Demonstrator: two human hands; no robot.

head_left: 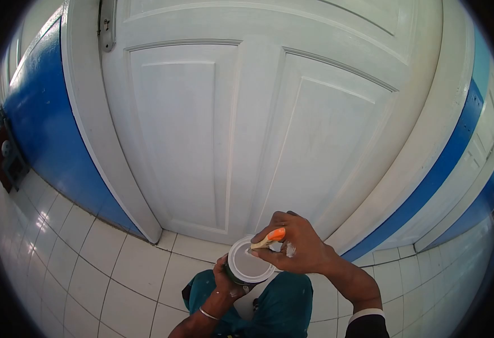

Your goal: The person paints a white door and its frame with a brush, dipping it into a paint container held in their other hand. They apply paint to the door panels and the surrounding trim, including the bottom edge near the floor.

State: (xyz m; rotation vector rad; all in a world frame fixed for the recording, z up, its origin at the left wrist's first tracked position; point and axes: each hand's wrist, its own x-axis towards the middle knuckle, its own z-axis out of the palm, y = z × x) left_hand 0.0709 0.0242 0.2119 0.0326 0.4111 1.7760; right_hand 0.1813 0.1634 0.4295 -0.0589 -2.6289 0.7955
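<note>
My left hand (222,277) is wrapped round the side of a paint can (253,278), holding it above my knees. Pale paint fills the can, and its white rim faces up. Between the fingers of my right hand (302,247) is a paintbrush (270,237) with an orange-tipped handle. The brush is over the can's right side; its bristles are largely hidden by my fingers, so contact with the paint cannot be made out. White smears mark both hands. Just beyond the can stands a white panelled door (255,129).
White frame posts (103,129) flank the door, with a blue-painted wall (49,112) to the left and a blue band (427,186) to the right. A metal lock plate (107,25) is at upper left. Pale tiles (128,262) cover the floor. A dark object (7,158) stands far left.
</note>
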